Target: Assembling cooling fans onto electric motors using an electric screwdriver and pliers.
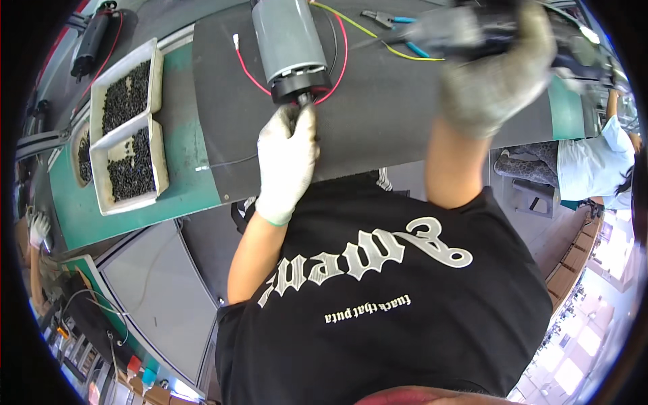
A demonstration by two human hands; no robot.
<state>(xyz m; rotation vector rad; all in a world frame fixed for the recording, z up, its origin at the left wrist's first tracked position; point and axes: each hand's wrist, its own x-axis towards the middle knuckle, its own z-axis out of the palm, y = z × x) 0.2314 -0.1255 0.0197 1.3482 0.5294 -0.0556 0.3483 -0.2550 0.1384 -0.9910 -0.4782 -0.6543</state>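
A grey cylindrical motor (289,40) with a black end cap lies on the dark bench mat, its shaft end toward me. My left hand (289,158), in a white glove, pinches the short dark shaft at that end. Red, black and yellow-green wires come off the motor. Off to the right, my right hand (496,84), also gloved, is smeared by motion. Its fingers wrap a dark handheld power tool (496,30) with a blurred grey front and a thin tip pointing left. Blue-handled pliers (388,19) lie behind the tool, partly covered.
Two white trays of small black parts (128,98) (133,165) sit on the green bench top at left. Another motor (91,44) is at the far left. A co-worker in a light shirt (590,162) is at right; another person's gloved hand (39,229) shows at left.
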